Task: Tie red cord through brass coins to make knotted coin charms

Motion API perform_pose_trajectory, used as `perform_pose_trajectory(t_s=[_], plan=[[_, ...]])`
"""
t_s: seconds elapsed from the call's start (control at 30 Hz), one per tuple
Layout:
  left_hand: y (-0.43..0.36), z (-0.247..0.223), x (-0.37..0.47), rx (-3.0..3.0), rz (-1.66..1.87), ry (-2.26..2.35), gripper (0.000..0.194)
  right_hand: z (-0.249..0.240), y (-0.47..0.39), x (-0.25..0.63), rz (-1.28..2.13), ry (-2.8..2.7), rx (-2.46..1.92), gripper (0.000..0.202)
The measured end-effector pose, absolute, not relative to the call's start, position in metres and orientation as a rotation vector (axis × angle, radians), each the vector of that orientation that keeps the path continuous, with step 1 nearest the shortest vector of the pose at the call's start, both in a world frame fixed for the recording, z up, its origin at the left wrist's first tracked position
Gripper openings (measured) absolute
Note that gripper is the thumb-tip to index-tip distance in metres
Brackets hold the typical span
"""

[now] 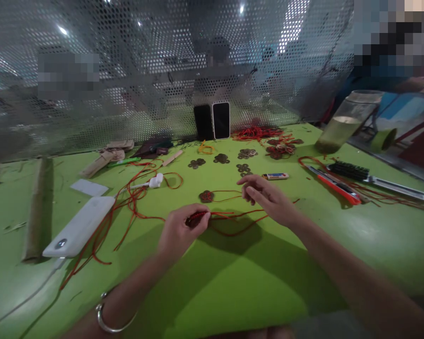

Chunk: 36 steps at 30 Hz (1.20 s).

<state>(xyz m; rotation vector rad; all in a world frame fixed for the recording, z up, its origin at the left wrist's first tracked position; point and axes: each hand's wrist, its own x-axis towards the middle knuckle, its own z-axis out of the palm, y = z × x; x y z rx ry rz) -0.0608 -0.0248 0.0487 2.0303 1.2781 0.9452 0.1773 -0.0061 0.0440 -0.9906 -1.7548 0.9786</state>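
My left hand [183, 226] pinches a knotted stretch of red cord [199, 215] between thumb and fingers, just above the green table. Loose ends of that cord run out to the right, under my right hand. My right hand [263, 195] hovers there with its fingers loosely curled and apart, gripping nothing that I can see. Just beyond my left hand lies a coin cluster [207, 196] tied with red cord, and its thin loop reaches toward my right fingers. More coin clusters [221, 158] lie farther back.
On the left are a white power bank [80, 227], tangled red cords [134, 207] and a bamboo-like stick [38, 212]. To the right lie a glue tube [275, 176], a red cutter knife [334, 184], a black brush [349, 170] and a jar [346, 123]. Two phones lean on the perforated screen [144, 70].
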Motion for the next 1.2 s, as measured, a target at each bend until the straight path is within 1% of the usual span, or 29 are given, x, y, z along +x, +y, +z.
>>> perform_pose_trajectory(t_s=[0.1,0.23,0.27,0.33,0.5,0.73,0.8,0.93,1.03,1.13,1.2], plan=[[-0.026,0.049,-0.058,2.047,0.922,1.267,0.013,0.046,-0.011,0.168,0.819,-1.92,-0.981,0.031],[-0.028,0.046,-0.057,1.986,0.902,1.226,0.015,0.042,-0.018,0.15,0.717,-2.206,-0.919,0.024],[-0.029,0.045,-0.057,1.958,0.902,1.221,0.015,0.04,-0.019,0.147,0.68,-2.237,-0.921,0.026],[-0.028,0.042,-0.058,1.923,0.914,1.21,0.016,0.039,-0.019,0.147,0.621,-2.258,-0.936,0.029],[-0.026,0.038,-0.059,1.973,0.978,1.172,0.015,0.042,-0.016,0.157,0.605,-2.266,-0.944,0.027],[-0.025,0.039,-0.054,1.925,0.911,1.168,0.018,0.042,-0.012,0.165,0.494,-2.329,-0.916,0.022],[-0.025,0.042,-0.052,2.005,0.865,1.182,0.018,0.044,-0.013,0.166,0.406,-2.361,-0.884,0.021],[-0.025,0.053,-0.043,2.172,0.706,1.121,0.015,0.052,-0.021,0.165,0.111,-2.501,-0.879,0.025],[-0.024,0.056,-0.032,1.976,0.609,1.038,0.021,0.057,-0.028,0.166,-0.037,-2.534,-0.899,0.029],[-0.02,0.053,-0.022,1.809,0.632,0.999,0.026,0.058,-0.03,0.181,-0.054,-2.487,-0.96,0.029],[-0.016,0.051,-0.018,1.776,0.66,1.013,0.027,0.056,-0.026,0.204,-0.038,-2.397,-1.087,0.027]])
